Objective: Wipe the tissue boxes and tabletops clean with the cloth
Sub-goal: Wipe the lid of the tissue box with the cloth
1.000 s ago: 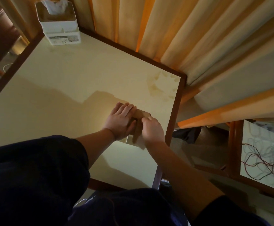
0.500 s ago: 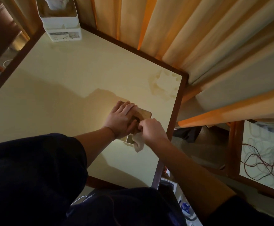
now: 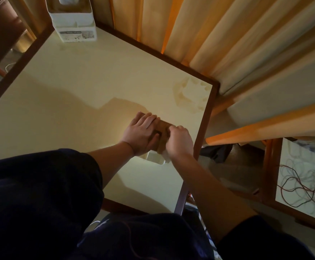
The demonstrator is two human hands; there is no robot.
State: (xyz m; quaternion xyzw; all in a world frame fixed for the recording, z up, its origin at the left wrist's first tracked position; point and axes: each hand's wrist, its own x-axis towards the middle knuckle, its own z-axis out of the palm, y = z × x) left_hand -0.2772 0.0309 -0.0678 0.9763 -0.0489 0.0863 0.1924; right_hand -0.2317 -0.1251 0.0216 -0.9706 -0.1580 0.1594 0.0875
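- Our left hand (image 3: 141, 136) lies flat on the box (image 3: 163, 132) near table (image 3: 78, 91) right edge, steadying it.
- Right hand (image 3: 180, 141) grips cloth (image 3: 167, 158) vs box side, prob. wiping.
- 2nd box (image 3: 72, 21) sits at far corner, well apart.

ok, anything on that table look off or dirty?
Yes: a brownish ring-shaped stain marks the cream tabletop near its far right corner, by the curtain. It looks like a dried spill, not yet wiped. Both hands are on the wooden-lidded tissue box, nearer than the stain.
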